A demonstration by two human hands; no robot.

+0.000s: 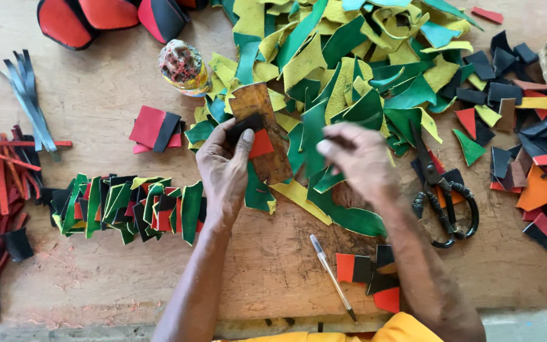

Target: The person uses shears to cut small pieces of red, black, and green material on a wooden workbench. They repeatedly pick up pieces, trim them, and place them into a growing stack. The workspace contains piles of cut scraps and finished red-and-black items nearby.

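Brown template (262, 130): left hand (224, 170) grip pinches it with red-black piece (257, 140). Right hand (357, 155), blurred beside template, grip indeterminate. Scissors (441, 193) right of template.

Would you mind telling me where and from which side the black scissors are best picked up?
Take the black scissors by their looped handles, coming from the near table edge: the loops point toward the person, while the blades run up under the green scraps.
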